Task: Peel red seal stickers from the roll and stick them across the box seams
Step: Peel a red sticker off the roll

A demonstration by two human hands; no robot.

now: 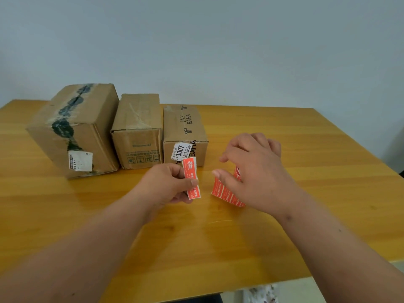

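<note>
1. Three boxes stand in a row at the far left of the table: the big box with dark tape along its top seam, the middle box touching it, and the small box nearest our hands. We judge they are lined up so we can seal them one after another.
2. Our left hand pinches one sticker between thumb and fingers, holding it upright just in front of the small box. It still seems to carry a white backing edge, so we think it is torn off the roll but not yet peeled.
3. Our right hand arches over the roll, which rests on the table with a strip of red stickers trailing toward the left hand. The fingers are spread and curved; we cannot tell whether they grip the roll or only steady it. Either way, the hand's place there would keep the roll from rolling off.
4. No red sticker shows on any seam, so the sealing looks barely begun.
5. Next we would need to free the backing, then lay the sticker across a seam; the small box is closest. The risk is the sticker curling onto itself or our fingers.
</note>
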